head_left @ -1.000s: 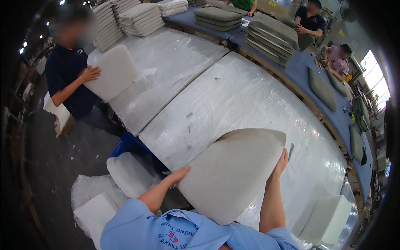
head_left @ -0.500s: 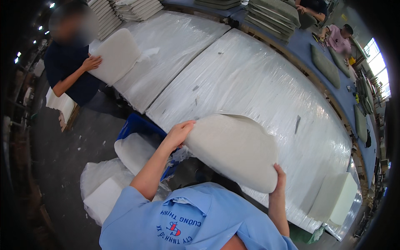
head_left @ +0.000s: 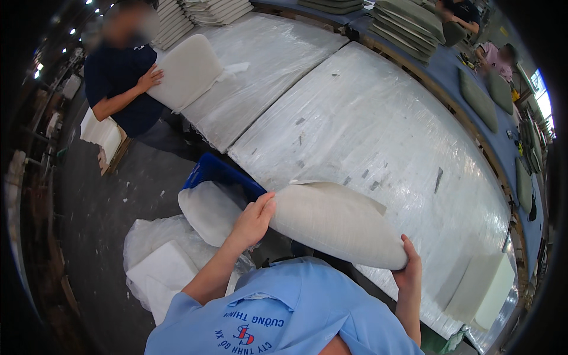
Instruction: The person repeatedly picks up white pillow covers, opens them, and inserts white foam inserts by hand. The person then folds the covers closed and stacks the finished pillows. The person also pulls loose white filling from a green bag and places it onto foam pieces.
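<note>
Past dark floor at left and the blue bin: gripping with the left hand the left end of the cushion, with the right hand its right end, over or beside the wrapped counter's near edge. Apparently at a two-handed handling or checking step; next probably calling for firm support at both ends while levelling it.

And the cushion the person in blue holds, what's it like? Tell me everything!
The cushion is pale, with a curved near edge and what looks like a cloth cover, seemingly loose along the far edge. It tilts at the near edge of the wrapped table, maybe touching it. The left hand grips its left end, the right hand its right.
</note>
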Motion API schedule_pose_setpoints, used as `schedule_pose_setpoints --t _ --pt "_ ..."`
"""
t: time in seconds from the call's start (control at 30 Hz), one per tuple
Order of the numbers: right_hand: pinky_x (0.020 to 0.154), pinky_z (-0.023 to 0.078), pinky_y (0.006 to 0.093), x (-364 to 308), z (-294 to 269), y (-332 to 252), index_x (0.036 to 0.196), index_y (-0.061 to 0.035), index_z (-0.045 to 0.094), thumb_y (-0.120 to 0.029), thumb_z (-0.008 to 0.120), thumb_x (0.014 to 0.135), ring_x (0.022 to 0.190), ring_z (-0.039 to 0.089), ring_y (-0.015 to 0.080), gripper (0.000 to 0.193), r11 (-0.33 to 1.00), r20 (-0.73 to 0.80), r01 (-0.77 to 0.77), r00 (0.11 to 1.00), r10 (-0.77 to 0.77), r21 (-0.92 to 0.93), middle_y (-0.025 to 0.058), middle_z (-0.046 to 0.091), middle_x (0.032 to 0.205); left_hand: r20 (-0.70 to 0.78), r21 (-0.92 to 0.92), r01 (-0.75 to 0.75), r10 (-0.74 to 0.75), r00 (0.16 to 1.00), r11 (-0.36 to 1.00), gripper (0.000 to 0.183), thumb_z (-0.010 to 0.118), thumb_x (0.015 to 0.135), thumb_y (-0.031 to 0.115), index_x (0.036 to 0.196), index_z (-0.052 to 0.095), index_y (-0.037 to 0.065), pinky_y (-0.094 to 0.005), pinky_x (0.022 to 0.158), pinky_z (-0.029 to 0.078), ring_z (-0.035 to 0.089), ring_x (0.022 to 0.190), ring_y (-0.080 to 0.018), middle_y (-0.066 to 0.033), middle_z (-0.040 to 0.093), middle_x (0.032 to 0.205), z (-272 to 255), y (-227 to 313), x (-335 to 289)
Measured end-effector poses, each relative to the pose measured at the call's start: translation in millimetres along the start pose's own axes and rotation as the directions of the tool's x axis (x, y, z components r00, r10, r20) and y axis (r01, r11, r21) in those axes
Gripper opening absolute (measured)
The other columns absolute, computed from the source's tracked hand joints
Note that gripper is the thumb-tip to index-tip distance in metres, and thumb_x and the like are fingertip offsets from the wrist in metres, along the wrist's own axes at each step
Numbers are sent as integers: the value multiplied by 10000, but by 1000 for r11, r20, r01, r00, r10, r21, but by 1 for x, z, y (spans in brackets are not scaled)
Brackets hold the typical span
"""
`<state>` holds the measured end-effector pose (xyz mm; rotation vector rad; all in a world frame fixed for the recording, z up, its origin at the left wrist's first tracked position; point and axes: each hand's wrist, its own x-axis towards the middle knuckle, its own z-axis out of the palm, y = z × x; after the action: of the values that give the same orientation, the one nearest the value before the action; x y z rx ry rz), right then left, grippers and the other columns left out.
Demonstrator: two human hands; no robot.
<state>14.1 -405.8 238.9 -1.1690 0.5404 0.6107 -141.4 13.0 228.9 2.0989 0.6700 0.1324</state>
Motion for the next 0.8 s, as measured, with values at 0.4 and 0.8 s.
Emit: schedule_pose_setpoints --t 0.4,0.8 --pt "1190 339 398 30 5 -23 1572 27 326 -494 539 962 1411 459 434 830 2 190 193 964 187 -981 351 285 1599 746 249 -193 -61 663 949 529 414 1077 345 1519 468 59 -438 1263 177 234 1543 -369 -169 274 1671 19 2 47" --pt "1143 396 516 154 54 22 1633 -113 222 -710 450 937 1334 475 566 945 -253 -56 7 969 242 -967 339 165 1639 719 389 -245 -126 683 888 630 476 1043 412 1583 357 111 -516 1248 191 169 1561 -381 -159 264 1670 110 -56 122"
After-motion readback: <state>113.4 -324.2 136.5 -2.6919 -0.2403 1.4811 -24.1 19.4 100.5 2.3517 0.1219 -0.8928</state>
